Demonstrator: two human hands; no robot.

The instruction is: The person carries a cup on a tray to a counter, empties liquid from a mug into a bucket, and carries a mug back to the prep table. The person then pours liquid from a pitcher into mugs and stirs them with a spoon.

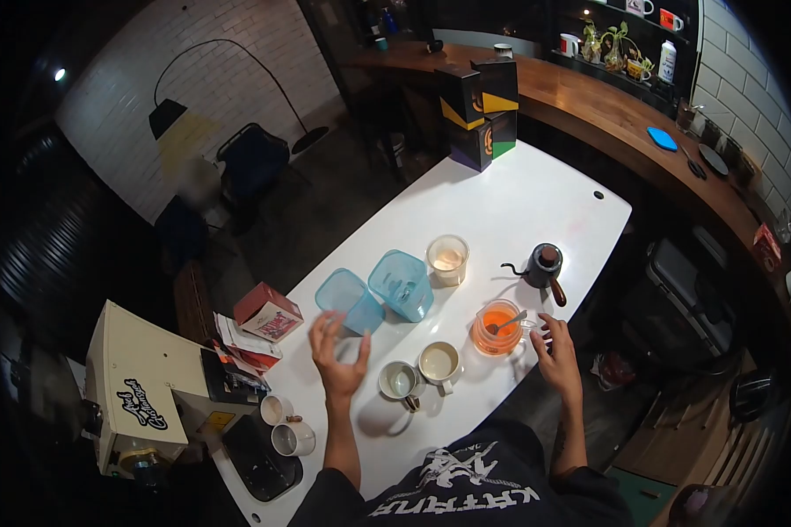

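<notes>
My left hand (338,358) is raised with fingers apart and nothing in it, in front of the left light-blue plastic container (350,299). A second light-blue container (402,288) stands beside that one. My right hand (555,356) is open, its fingers curved near the handle of a glass server (494,341); whether they touch it I cannot tell. The server holds orange liquid, and a spoon (508,323) leans in it. Between my hands stand a greyish mug (394,383) and a cream mug (431,376). A dark gooseneck kettle (540,268) is beyond the server.
A glass cup (448,274) with pale contents stands right of the containers. Black boxes (475,110) are stacked at the table's far end. At left are a cream grinder (141,386), two white cups (292,439) and a red box (268,309). A wooden counter (580,95) runs behind.
</notes>
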